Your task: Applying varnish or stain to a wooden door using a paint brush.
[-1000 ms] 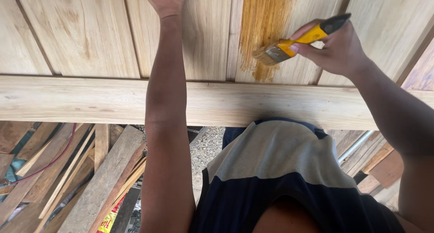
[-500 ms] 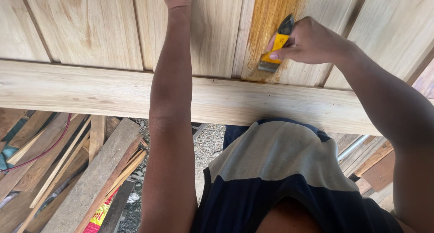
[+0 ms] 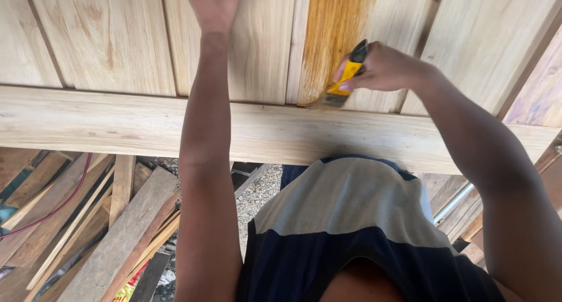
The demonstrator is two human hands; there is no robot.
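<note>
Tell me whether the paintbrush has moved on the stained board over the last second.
Yes. The paintbrush in the right hand has swung from lying sideways to pointing down, its bristles now near the horizontal beam at the stained board bottom.

Yellow-handled brush [image 3: 345, 79] with a black end, tilted, bristles down on the stained plank [image 3: 335, 38], right where it meets the cross beam [image 3: 281, 132]. That plank runs amber-orange, wet-looking, between pale bare boards above the beam.

Even, diffuse daylight; pale vertical wooden boards [image 3: 105, 38] evenly bright, without glare. Below the fingers [image 3: 345, 82], the horizontal timber beam [image 3: 88, 123] shades the stacked loose planks [image 3: 70, 220]. Focus sharp centrally; wide-angle stretching enlarges both forearms toward the lower edge.
</note>
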